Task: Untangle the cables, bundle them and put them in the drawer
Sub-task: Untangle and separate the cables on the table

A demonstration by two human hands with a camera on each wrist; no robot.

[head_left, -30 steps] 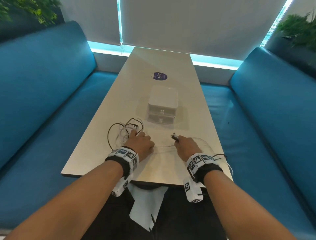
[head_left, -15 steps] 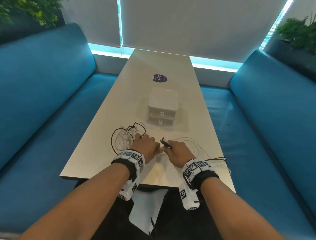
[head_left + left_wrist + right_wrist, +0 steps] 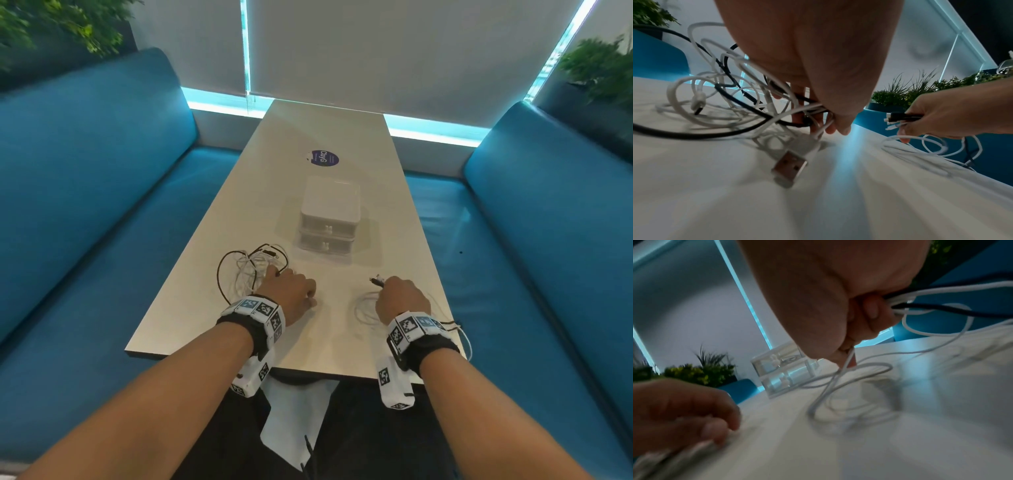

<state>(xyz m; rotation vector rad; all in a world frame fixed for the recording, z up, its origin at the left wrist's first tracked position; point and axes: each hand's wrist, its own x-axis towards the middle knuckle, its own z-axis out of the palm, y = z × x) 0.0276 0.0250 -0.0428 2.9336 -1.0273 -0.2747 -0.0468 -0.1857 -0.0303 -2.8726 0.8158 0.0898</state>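
White and black cables (image 3: 251,270) lie tangled on the table (image 3: 342,137), at 10 o'clock from the left hand (image 3: 291,296), which grips their strands. The right hand (image 3: 400,298) clutches several plug ends (image 3: 893,119). The drawer box (image 3: 329,219) stands closed at 12 o'clock.

A long pale table (image 3: 342,137) is flanked on both sides by blue bench seats (image 3: 102,212), whose tall backs close off the left and right. The middle of the table is blocked by a small white drawer unit (image 3: 329,219), both drawers shut, with bare tabletop left on either side of it. In front of it, to the left, a tangle of black and white cables (image 3: 250,270) is spread, held down by the left hand (image 3: 291,294). White loops (image 3: 364,310) lie under the right hand (image 3: 402,298), trailing off the table's right edge. Bare tabletop is seen between the two hands, up to the drawer fronts. Beyond the unit a round purple sticker (image 3: 323,158) lies flat.
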